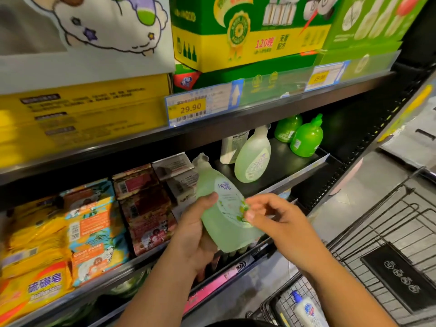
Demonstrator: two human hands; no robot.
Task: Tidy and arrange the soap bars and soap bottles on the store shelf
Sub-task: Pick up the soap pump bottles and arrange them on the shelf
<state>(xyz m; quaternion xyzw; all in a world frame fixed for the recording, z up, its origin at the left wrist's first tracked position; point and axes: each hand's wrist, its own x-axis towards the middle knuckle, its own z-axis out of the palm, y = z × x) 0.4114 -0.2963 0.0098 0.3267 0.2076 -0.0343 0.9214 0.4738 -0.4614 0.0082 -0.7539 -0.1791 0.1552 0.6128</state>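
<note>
My left hand (197, 228) grips a pale green soap bottle (221, 204) tilted in front of the middle shelf, thumb over its front. My right hand (278, 218) touches the bottle's lower right side with curled fingertips. On the black shelf (283, 168) behind stand a matching pale green bottle (253, 156), a white bottle (232, 146) and two bright green pump bottles (306, 139), (286, 128). To the left lie stacked soap bars: yellow packs (33, 234), blue-orange packs (92, 232), dark red packs (146, 206) and white boxes (179, 173).
The upper shelf carries yellow and green cartons (247, 34) with a 29.90 price tag (191, 107) on its edge. A wire shopping cart (377, 244) stands at the lower right, holding a white bottle with a blue cap (305, 310). Grey floor lies to the right.
</note>
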